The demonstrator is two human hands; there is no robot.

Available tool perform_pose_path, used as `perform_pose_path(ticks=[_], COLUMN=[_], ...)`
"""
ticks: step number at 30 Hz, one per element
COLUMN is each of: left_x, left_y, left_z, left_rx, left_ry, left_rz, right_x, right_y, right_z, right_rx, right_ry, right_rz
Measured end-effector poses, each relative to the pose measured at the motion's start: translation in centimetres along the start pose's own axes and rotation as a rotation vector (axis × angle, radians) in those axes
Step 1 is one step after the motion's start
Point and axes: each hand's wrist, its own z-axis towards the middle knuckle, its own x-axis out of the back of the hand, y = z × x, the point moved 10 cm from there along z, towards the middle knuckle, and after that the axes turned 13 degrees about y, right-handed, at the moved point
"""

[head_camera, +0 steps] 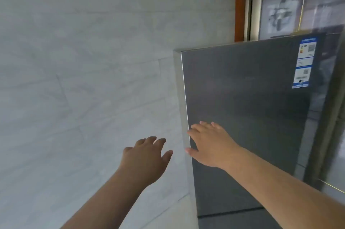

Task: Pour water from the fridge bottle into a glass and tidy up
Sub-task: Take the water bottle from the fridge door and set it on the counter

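Right hand [211, 144] lies flat, fingers spread, on the grey fridge door [252, 116] by its left edge. Left hand [147, 156] hangs open beside it, holding nothing. Door's shut, so can't see inside.

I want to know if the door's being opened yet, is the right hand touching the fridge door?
Touching. The head view shows the right hand laid flat on the grey fridge door, fingers straight at its left edge.
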Motion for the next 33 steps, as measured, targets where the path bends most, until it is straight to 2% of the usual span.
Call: perform_pose_path(ticks=[6,12,16,21,25,33], left_x=[-3.5,-6.0,-8.2,-11.4,-14.1,-24.7], left_y=[-1.3,-2.8,-2.9,-1.8,-0.9,3.7], left_z=[3.3,6.1,8.3,10.4,12.0,12.9], left_rx=[0.097,0.094,0.045,-0.104,-0.214,-0.156], left_ry=[-0.039,-0.043,-0.052,-0.112,-0.14,-0.39], left_rz=[0.006,-0.049,-0.103,-0.204,-0.318,-0.856], right_x=[-3.9,-8.7,-10.7,-11.9,-12.3,-11.9], right_y=[-0.5,0.4,1.3,1.0,0.8,0.4], right_z=[7.2,11.7,12.7,12.5,12.3,12.3], right_rx=[0.199,0.275,0.277,0.205,0.14,0.046], right_ry=[0.014,-0.117,-0.157,-0.152,-0.134,-0.155], right_rz=[-0.084,-0.32,-0.49,-0.481,-0.484,-0.456])
